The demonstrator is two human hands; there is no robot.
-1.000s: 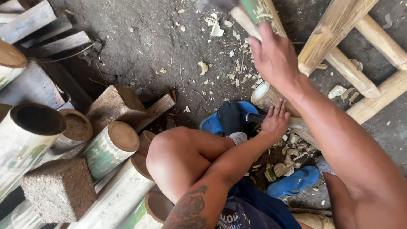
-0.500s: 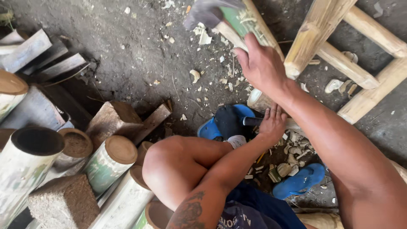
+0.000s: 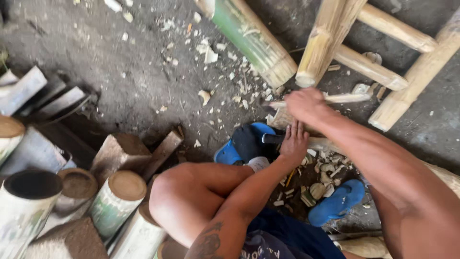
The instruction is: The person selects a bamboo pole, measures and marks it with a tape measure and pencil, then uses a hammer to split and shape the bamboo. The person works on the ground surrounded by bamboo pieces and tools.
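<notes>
I squat on a dirt floor. My right hand (image 3: 306,103) grips a chopping knife (image 3: 345,98), lowered onto a short pale bamboo piece (image 3: 320,142) lying in front of my feet. The knife's dark tip pokes out to the left of my fist. My left hand (image 3: 293,143) presses flat-fingered on the same bamboo piece, just below the right hand, beside a dark stub. Pale bamboo chips (image 3: 321,184) lie around the piece. How deep the blade sits in the bamboo is hidden by my hands.
A green bamboo pole (image 3: 249,38) lies on the ground ahead. A bamboo frame (image 3: 369,67) stands at the upper right. Cut bamboo sections (image 3: 120,196) and split slats (image 3: 28,91) are piled at the left. Blue sandals (image 3: 230,151) (image 3: 338,201) are on my feet.
My right hand, raised high with the knife a second ago, has swung down onto the bamboo piece. My left hand has stayed on the piece.
</notes>
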